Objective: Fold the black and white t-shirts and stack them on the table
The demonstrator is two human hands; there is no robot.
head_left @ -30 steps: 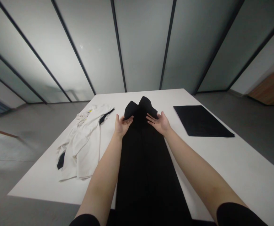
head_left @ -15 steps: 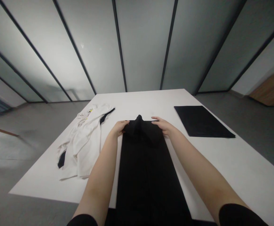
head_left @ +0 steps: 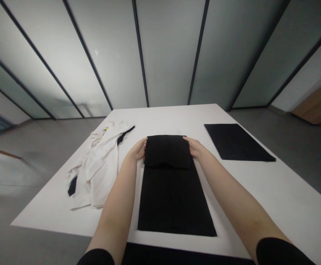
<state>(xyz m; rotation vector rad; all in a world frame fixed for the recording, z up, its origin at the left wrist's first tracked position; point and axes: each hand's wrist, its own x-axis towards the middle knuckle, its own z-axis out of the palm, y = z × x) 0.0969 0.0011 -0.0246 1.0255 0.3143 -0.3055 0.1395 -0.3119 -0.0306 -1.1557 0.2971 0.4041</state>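
A black garment (head_left: 174,198) lies flat in a long panel on the white table, straight in front of me. Its far end is doubled over toward me into a smooth flap that lies across the upper part. My left hand (head_left: 140,148) grips the left edge of this flap near its far corner, fingers curled partly beneath. At the opposite far corner, my right hand (head_left: 193,147) pinches the right edge, with some fingers hidden under the cloth.
A loose heap of white clothing (head_left: 102,165) with dark trim lies on the table's left side. On the right rests a flat, folded black cloth (head_left: 237,141). The white table (head_left: 265,195) stands before a frosted glass wall (head_left: 168,55), with grey floor around it.
The peaked, bunched cloth at the far end has become a flat flap. The garment's near edge has moved away from me and now lies on the table. Both hands remain at the far corners.
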